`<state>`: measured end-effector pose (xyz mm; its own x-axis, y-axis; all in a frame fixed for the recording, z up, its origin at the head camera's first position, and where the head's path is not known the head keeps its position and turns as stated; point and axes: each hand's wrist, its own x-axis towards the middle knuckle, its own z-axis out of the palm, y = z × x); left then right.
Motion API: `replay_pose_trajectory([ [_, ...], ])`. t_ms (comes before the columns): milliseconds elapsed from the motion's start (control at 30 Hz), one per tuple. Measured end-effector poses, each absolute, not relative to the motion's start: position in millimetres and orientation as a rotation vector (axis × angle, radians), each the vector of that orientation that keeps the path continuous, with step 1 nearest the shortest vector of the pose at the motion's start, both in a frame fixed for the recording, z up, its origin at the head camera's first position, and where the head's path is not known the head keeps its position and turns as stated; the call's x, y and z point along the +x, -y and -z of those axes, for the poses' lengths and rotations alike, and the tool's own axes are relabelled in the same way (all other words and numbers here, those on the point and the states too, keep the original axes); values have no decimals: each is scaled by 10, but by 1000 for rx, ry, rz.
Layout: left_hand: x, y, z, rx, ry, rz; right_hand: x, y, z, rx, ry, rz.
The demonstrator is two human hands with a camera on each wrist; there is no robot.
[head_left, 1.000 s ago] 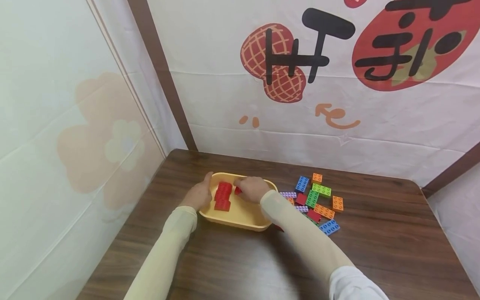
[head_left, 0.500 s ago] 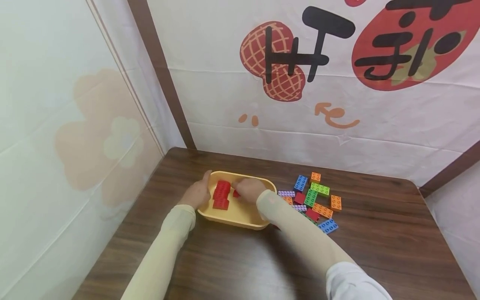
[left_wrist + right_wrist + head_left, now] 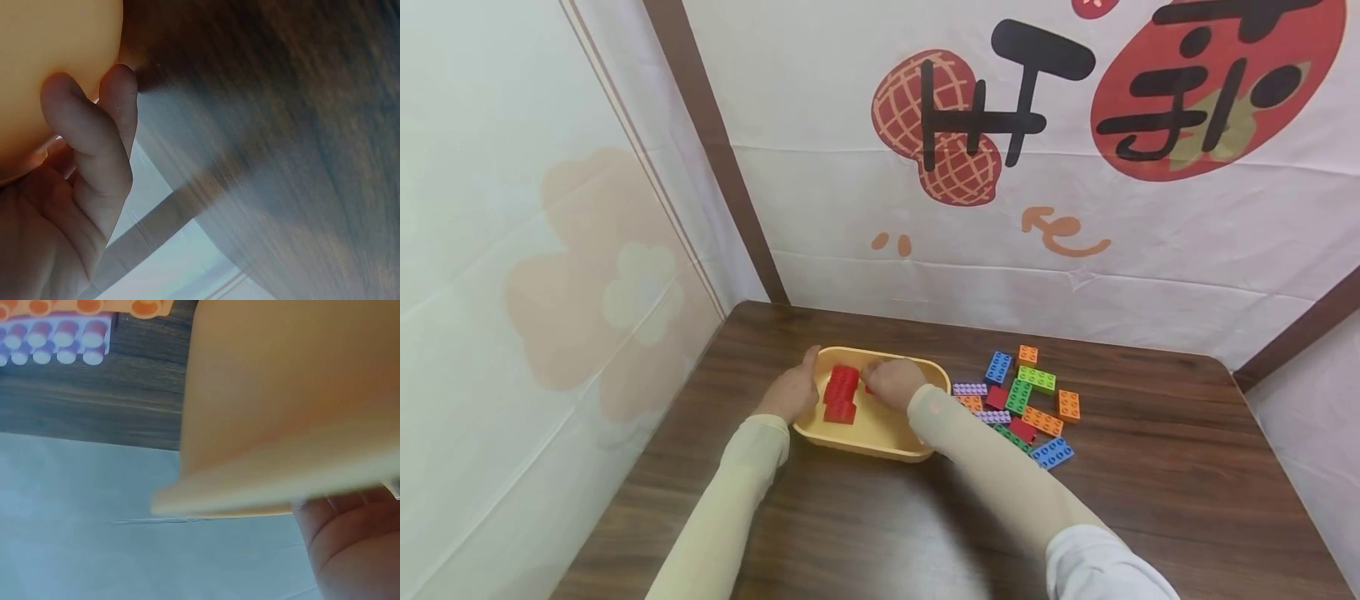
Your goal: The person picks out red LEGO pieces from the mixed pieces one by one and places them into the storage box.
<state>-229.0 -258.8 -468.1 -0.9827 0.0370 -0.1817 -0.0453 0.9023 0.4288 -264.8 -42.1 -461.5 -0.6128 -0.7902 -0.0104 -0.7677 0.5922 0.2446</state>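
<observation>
A yellow plastic tray (image 3: 880, 429) sits on the table with a cluster of red toy bricks (image 3: 841, 392) at its left inside. My left hand (image 3: 792, 393) grips the tray's left end; in the left wrist view, curled fingers (image 3: 94, 140) lie against its outer wall. Reaching over the right side, my right hand (image 3: 895, 382) is inside the tray and pinches a red brick (image 3: 868, 388), mostly covered by the fingers. In the right wrist view the tray wall (image 3: 250, 412) hides the fingertips and that brick.
Right of the tray lie several loose bricks, among them a blue brick (image 3: 1052, 453), a lime green brick (image 3: 1037, 378), an orange brick (image 3: 1069, 406) and a purple brick (image 3: 995, 417). Printed cloth walls (image 3: 820, 200) stand behind and left of the dark wooden table (image 3: 865, 533).
The head view has shifted slightly. Both hands keep their places at the tray, and less of the pinched red brick shows beside the right fingers than a second ago.
</observation>
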Motion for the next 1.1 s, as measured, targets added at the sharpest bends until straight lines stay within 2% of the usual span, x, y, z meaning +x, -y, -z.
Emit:
replay_pose_trajectory([
  [367, -2284, 2514, 4694, -6, -2878, -653, -2569, 345, 4573, 1321, 2778, 324],
  [1100, -2280, 2514, 4693, -7, -2930, -662, -2644, 110, 4376, 1175, 2706, 19],
])
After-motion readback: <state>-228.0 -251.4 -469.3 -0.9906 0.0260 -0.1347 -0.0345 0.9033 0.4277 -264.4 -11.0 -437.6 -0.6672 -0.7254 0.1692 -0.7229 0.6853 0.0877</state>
